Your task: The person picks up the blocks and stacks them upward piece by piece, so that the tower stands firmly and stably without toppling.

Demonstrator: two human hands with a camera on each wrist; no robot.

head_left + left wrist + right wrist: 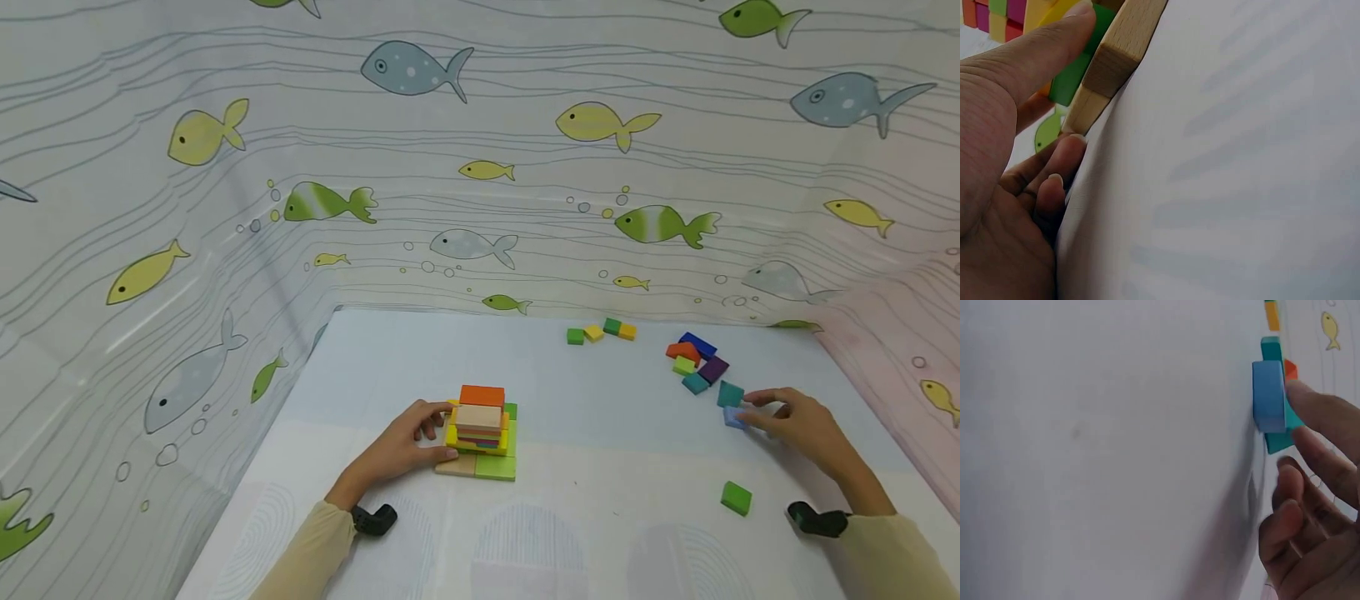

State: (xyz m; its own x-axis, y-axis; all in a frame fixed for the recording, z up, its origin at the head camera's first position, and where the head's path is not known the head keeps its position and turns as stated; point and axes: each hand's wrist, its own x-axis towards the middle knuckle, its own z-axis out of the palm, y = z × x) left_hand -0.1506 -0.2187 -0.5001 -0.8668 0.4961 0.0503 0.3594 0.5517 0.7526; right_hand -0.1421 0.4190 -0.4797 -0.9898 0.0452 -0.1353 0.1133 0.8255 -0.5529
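A layered stack of wooden blocks (481, 417), with orange, tan and yellow pieces over a green and tan base, stands left of centre. My left hand (405, 440) holds its left side, thumb at the front and index finger farther back. In the left wrist view the thumb lies against yellow and green blocks (1072, 75), above a tan wood block (1119, 53). On the right, my right hand (802, 425) reaches to a light blue block (734, 417), the thumb at its edge. A teal triangular block (730, 394) lies just behind it, near the index finger.
Blue, red, lime, purple and teal blocks (712, 369) lie clustered behind the right hand. Several green and yellow blocks (593, 333) sit near the back edge. A lone green block (737, 498) is nearer the front. Fish-patterned sheeting (480, 208) rises around the table.
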